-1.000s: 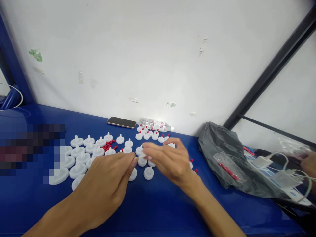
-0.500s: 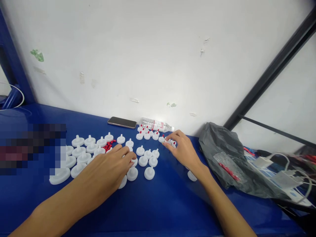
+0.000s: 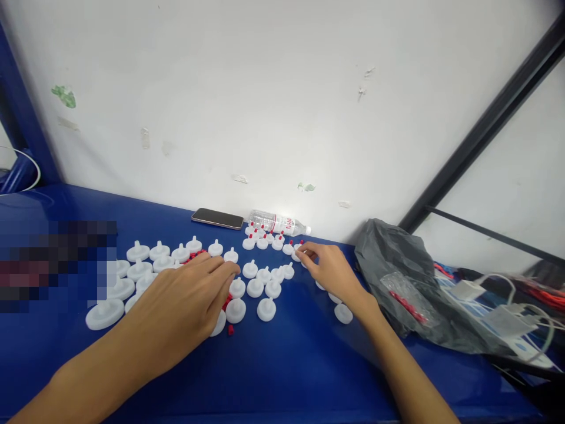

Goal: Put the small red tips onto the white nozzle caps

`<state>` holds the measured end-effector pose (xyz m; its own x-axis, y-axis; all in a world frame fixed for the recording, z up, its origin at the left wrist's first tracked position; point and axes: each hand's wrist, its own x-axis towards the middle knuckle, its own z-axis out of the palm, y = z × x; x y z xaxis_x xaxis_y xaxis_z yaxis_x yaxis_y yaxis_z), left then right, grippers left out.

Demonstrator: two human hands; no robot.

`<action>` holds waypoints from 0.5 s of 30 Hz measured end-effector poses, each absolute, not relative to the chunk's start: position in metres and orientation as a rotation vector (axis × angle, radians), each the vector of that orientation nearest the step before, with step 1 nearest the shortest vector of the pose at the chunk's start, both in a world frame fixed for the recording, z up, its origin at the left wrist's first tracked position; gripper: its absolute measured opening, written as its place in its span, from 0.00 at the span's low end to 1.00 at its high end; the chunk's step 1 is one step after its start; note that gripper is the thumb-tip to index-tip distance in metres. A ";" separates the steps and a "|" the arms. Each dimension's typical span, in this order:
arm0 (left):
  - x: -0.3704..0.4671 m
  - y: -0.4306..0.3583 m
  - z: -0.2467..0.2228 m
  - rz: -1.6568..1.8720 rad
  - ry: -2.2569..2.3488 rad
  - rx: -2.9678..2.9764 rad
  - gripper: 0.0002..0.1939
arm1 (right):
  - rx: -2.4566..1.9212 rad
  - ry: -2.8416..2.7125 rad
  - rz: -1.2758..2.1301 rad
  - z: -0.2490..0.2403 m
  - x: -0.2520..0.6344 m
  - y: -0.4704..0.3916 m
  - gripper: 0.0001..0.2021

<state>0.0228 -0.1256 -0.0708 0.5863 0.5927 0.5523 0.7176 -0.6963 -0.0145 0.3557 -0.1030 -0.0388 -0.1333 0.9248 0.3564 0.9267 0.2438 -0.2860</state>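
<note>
Head view: white discs (image 3: 266, 309) crowd the worktop (image 3: 286, 383), mostly bare-spouted ones from 9 round to 4 o'clock of the left hand (image 3: 194, 291), with red-tipped discs (image 3: 262, 242) at 10 o'clock of the right hand (image 3: 329, 268). The right hand's thumb and forefinger curl down to a disc at the near end of that row; whether they grasp it I cannot tell. The left hand is bent palm-down over red tips (image 3: 194, 255) that show at its 12 o'clock, its fingers hiding whatever they hold, if anything. The likeliest trouble is a knock: the discs stand close together, so a low sweep of the left forearm (image 3: 97, 365) could shove several out of place. A stray tip (image 3: 231, 330) at 4 o'clock of the left hand is small and might be flicked off or rolled away by a careless wrist. Pushing the row too far towards 12 could nudge the bottle (image 3: 278, 224), which, being round and on its side, may roll into the discs, while a poorly seated tip could drop if bumped
</note>
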 end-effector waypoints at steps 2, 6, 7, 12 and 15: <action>0.025 -0.129 -0.065 -0.891 -1.053 -2.619 0.20 | -1.708 -2.032 -0.041 -0.036 0.360 -0.103 0.10; 0.028 -0.136 -0.065 -0.973 -0.979 -2.811 0.17 | -1.740 -2.008 -0.087 -0.034 0.360 -0.104 0.11; 0.029 -0.137 -0.067 -0.954 -0.947 -2.871 0.15 | -1.750 -2.004 -0.100 -0.034 0.359 -0.104 0.11; 0.035 -0.143 -0.076 -0.700 -0.883 -2.933 0.15 | -1.837 -1.936 -0.196 -0.029 0.356 -0.105 0.12; 0.040 -0.142 -0.072 -0.337 -0.945 -2.912 0.17 | -1.885 -1.899 -0.239 -0.027 0.357 -0.105 0.12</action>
